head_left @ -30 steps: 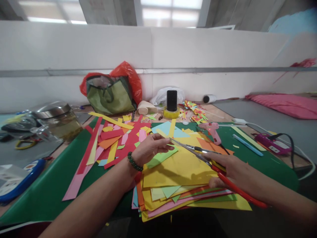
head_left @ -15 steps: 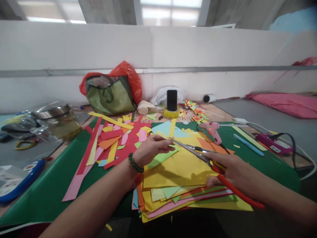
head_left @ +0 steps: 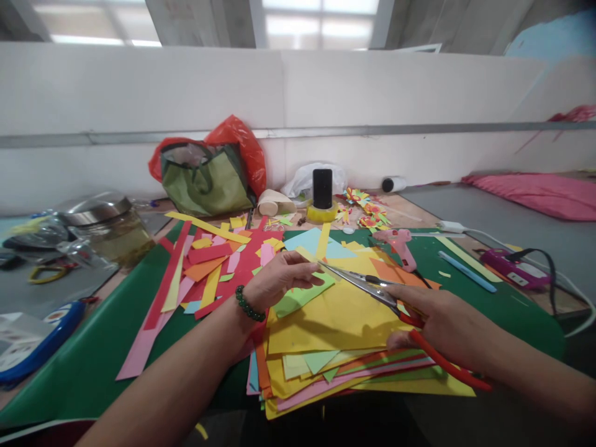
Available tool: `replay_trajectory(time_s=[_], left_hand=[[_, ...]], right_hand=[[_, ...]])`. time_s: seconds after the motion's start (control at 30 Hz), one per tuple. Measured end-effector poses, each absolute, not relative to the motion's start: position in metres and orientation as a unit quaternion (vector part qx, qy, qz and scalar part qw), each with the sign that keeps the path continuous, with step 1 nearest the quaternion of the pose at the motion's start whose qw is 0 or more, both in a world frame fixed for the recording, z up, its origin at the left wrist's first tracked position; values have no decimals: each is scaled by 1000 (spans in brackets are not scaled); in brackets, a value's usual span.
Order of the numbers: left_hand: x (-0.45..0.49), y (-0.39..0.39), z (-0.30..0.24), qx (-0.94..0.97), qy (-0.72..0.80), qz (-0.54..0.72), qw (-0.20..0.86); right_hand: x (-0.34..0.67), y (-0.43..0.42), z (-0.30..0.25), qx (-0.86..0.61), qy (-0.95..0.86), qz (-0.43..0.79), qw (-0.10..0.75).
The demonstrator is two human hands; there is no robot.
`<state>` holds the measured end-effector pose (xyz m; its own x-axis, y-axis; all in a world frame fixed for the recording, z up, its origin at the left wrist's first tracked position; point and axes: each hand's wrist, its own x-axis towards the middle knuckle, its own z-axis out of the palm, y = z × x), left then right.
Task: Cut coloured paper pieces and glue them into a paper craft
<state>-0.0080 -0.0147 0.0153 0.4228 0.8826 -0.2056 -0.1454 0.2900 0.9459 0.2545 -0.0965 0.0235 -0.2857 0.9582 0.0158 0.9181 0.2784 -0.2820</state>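
The right grip point(head_left: 437, 316) is wrapped around the red handles of the scissors point(head_left: 382, 294), over the paper stack point(head_left: 321, 332) at the worktop's near edge, right of its middle. Their long axis runs diagonally: handle loops toward the near right corner, blade tips toward the far left, ending beside the left fingertips.

The left grip point(head_left: 279, 276) pinches a pale yellow strip point(head_left: 306, 254) between thumb and fingers; the strip slants from far left toward the blade tips. A green bead bracelet point(head_left: 248, 304) circles that wrist.

Farther right, a pink glue gun point(head_left: 399, 245) lies on the green mat point(head_left: 475, 323), and a purple box point(head_left: 514, 270) sits near the right edge, its white labels too small to read. Left of the stack, paper scraps point(head_left: 207, 267) overlap. Toward the far edge, a black phone point(head_left: 322, 188) stands upright at a yellow tape roll point(head_left: 321, 214).
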Motion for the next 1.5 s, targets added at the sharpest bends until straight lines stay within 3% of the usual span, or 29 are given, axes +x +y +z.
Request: replay_trajectory(time_s=[0.27,0.73,1.27,1.5], left_hand=[[-4,-15,12,474,411,370,685],[-4,-16,13,471,410,367,690],[-5,-16,10,505,414,349,672],[-2,-17,7,503,400,340,687]], right_hand=[[255,-97,25,-574,-812,74,75],[259,-92,15,-563,-813,79,124],[263,-94,17,-532,-841,40,86],[260,-89,8,-538,-832,54,124]])
